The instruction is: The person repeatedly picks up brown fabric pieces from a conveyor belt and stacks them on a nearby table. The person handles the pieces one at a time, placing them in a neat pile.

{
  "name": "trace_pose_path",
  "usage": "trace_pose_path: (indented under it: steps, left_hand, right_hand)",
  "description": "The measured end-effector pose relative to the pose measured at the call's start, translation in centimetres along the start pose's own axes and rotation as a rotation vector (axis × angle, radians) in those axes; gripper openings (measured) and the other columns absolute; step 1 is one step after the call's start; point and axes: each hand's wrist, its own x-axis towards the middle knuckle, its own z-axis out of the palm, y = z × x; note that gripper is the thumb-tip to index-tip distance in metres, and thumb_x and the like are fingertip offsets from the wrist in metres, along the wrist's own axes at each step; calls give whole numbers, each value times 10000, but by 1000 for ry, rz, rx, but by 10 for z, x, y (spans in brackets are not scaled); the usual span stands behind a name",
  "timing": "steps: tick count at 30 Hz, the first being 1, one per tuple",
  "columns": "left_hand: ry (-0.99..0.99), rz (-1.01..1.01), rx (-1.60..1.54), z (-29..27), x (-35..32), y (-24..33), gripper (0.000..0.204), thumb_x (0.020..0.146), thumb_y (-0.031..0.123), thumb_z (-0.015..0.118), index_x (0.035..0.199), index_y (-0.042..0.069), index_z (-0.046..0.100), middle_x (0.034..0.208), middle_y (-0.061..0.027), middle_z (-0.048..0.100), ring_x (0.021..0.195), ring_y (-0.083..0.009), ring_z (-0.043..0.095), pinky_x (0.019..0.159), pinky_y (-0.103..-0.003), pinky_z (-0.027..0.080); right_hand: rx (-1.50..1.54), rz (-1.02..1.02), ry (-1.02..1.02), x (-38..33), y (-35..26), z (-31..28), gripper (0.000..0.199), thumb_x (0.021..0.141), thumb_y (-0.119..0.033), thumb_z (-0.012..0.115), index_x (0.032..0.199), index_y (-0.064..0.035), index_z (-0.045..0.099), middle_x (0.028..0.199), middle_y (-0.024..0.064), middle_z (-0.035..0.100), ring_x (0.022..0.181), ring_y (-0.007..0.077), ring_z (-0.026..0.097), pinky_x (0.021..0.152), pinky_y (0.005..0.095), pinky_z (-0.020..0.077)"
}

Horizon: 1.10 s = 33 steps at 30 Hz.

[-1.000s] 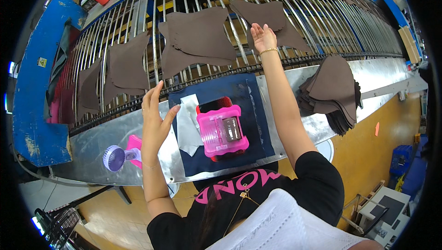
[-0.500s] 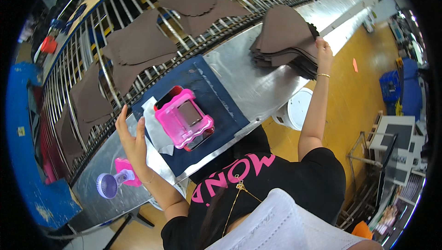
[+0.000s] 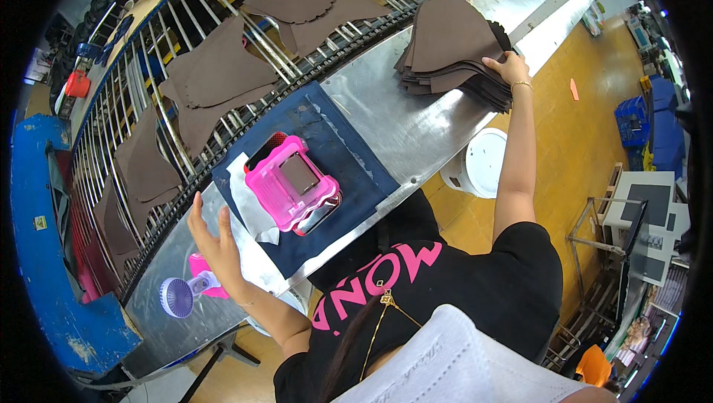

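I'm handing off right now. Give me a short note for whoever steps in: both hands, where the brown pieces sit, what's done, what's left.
Right hand: stretched out to the stack of brown cut pieces on the metal bench, fingers on its near edge.
Left hand: open, holding nothing, raised over the bench beside the white sheet.
Pink frame sits on the blue mat.
Done: several single brown pieces lie spread on the roller rack.
Left: the stack looks thick, so many pieces are not yet laid out.
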Motion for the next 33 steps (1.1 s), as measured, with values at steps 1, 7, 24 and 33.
trace_pose_path:
  steps: [1,7,24,33]
  left_hand:
    - [5,0,-12,1,-2,1,487,904,264,631,1340,100,490,1308,-133,506,1238,-284,463,1033,-441,351]
    - [44,69,-60,7,-1,13,470,896,209,641,1325,77,502,1289,-140,521,1223,-285,476,1037,-404,344]
    - [-6,192,-581,11,27,57,597,851,183,708,1375,64,447,1311,-144,488,1178,-263,523,934,-350,460]
    - [163,-71,-607,-70,5,14,157,903,105,642,1001,-17,652,713,-60,648,555,-108,604,481,-205,432]
  right_hand:
    - [16,-9,14,4,4,1,907,633,-654,749,1332,-127,512,1388,157,450,1283,331,435,1022,542,363]
    - [-74,-101,195,-11,-7,-27,655,666,-423,820,1151,-43,599,1189,202,603,1136,354,569,930,447,473]
    - [1088,-804,-397,-215,-145,-123,292,977,-185,529,1194,9,546,964,73,656,649,133,667,552,219,574]
    - [945,-1308,-394,-278,-227,-11,191,812,-165,741,883,-15,647,742,90,626,671,132,561,622,289,473]
